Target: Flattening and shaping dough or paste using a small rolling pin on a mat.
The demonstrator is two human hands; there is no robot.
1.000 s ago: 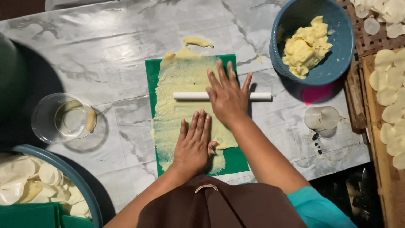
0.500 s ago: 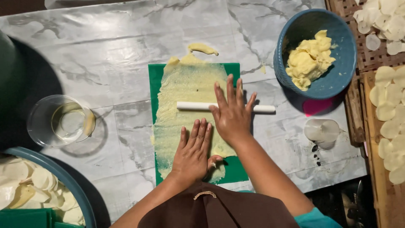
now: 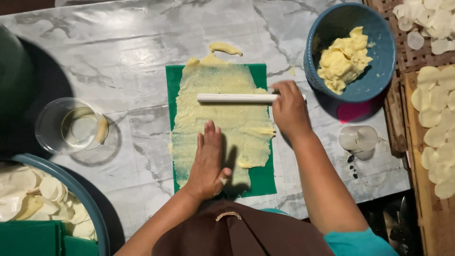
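Starting at 9 o'clock: big blue basin (image 3: 92, 208) at the lower corner, full of pale round slices (image 3: 28, 196); just above it, clear glass bowl (image 3: 76, 127) with a little yellowish liquid, standing on the marble tabletop (image 3: 118, 52). Moving to the centre: green mat (image 3: 263, 178) lying flat, covered almost fully by thin yellow dough sheet (image 3: 222, 109), with a small dough scrap (image 3: 225, 47) apart at 12 o'clock, beyond the mat edge. Left hand (image 3: 208, 163) pressed flat on the lower part of the dough, fingers together and stretched toward 12 o'clock, holding nothing. White rolling pin (image 3: 237, 97) lying across the upper half of the dough, from 9 to 3 o'clock. Right hand (image 3: 289, 111) curled around the right end of the pin, at the mat's right edge. Further toward 2 o'clock: blue bowl (image 3: 379, 71) with a lump of yellow dough (image 3: 343, 59). Small white round cutter-like object (image 3: 358, 138) at 3 o'clock on the tabletop. At the far right, wooden board (image 3: 419, 189) carrying many pale dough discs (image 3: 436, 114).
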